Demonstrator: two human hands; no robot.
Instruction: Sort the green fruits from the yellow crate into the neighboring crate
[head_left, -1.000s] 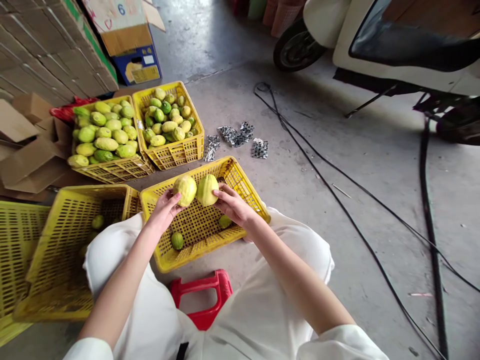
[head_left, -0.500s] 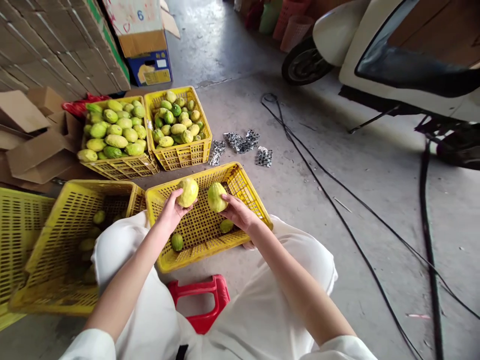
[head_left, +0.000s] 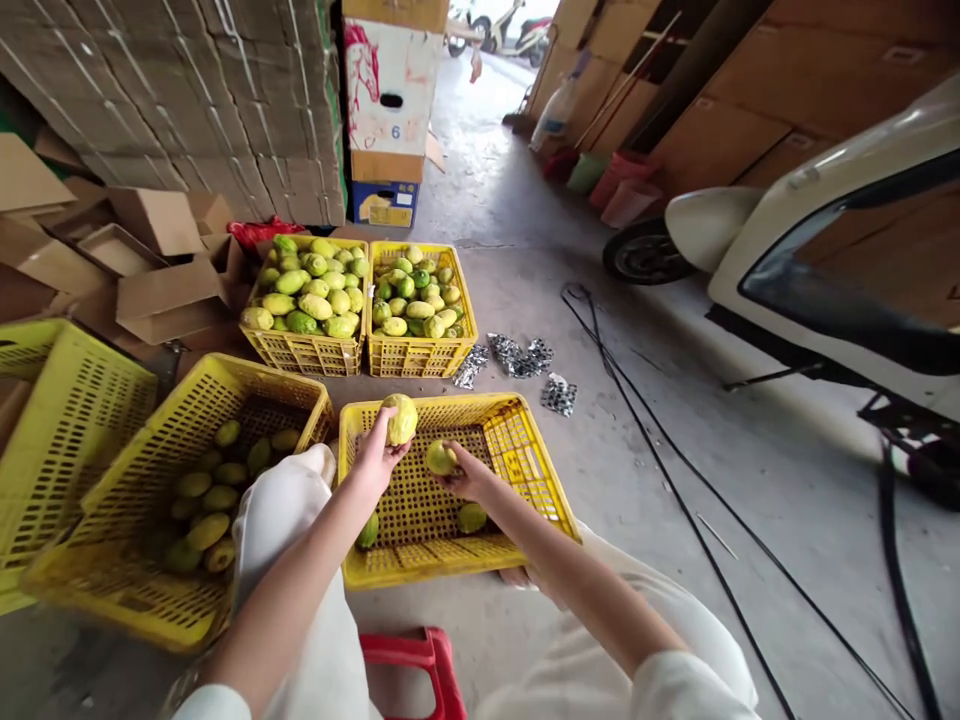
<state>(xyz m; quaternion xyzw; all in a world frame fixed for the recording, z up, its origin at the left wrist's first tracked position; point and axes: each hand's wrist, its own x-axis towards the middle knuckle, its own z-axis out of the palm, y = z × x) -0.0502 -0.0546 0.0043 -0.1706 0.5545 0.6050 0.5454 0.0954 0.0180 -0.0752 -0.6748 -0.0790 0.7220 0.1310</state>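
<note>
My left hand [head_left: 373, 458] is closed around a yellow-green fruit [head_left: 400, 419] held up over the near yellow crate [head_left: 525, 462]. My right hand [head_left: 466, 478] grips a smaller yellow-green fruit [head_left: 440, 458] just to the right of it, lower, inside the same crate. Two green fruits [head_left: 472, 517] lie on that crate's floor, one partly behind my left wrist. Both forearms reach forward from my white-clothed knees.
A crate [head_left: 142, 470] at my left holds several fruits. Two full crates [head_left: 309, 350] stand farther ahead, by stacked cardboard boxes [head_left: 157, 90]. A red stool [head_left: 416, 660] is under me. Black cables [head_left: 675, 460] cross the floor; a white scooter [head_left: 825, 250] stands at right.
The view has tilted up and shifted left. My two hands have drawn apart: the left fruit is raised higher, the right fruit lowered into the crate.
</note>
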